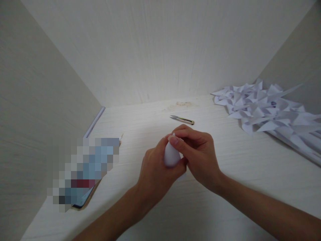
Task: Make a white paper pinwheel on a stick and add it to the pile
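Note:
Between my two hands is a piece of white paper (172, 156), curved into a rounded, cone-like shape with a small tip at the top. My left hand (156, 167) wraps round its lower part from the left. The thumb and fingers of my right hand (198, 150) pinch the paper near its tip. Some of the paper is hidden behind the fingers. Just beyond my hands, a pair of thread snips (182, 119) lies on the white tabletop (135, 124), blades pointing left.
A heap of folded white paper pieces (263, 107) lies at the back right, with a rolled paper edge (296, 147) below it. On the left rests a phone (86, 197), mostly blurred out. Pale walls (155, 50) enclose the back and sides. A thin white strip (94, 122) runs along the left wall.

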Demonstrator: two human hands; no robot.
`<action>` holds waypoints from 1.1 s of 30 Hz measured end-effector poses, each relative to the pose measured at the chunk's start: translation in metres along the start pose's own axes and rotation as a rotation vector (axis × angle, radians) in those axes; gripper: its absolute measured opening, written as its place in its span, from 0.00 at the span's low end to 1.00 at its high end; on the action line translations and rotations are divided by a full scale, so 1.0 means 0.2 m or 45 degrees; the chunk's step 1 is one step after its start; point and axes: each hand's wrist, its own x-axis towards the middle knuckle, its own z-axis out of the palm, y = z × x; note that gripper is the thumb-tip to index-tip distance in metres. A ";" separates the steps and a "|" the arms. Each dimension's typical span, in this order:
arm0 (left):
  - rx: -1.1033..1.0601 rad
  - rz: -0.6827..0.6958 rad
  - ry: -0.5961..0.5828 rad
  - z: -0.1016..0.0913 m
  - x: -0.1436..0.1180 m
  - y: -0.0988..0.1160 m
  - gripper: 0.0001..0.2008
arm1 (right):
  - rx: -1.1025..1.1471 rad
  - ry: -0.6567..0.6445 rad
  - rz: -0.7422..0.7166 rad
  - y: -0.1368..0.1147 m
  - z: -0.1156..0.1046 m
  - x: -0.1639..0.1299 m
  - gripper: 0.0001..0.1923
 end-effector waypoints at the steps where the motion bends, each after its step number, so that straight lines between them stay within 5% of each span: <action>1: -0.019 0.009 -0.008 0.00 0.00 0.00 0.16 | 0.024 -0.017 0.000 0.00 0.00 0.00 0.05; 19: -0.143 0.111 -0.205 -0.04 -0.02 0.04 0.13 | 0.188 -0.431 0.049 -0.05 -0.08 0.05 0.03; 33: -0.091 0.122 -0.233 -0.04 -0.03 0.04 0.12 | 0.156 -0.396 0.084 -0.07 -0.07 0.06 0.06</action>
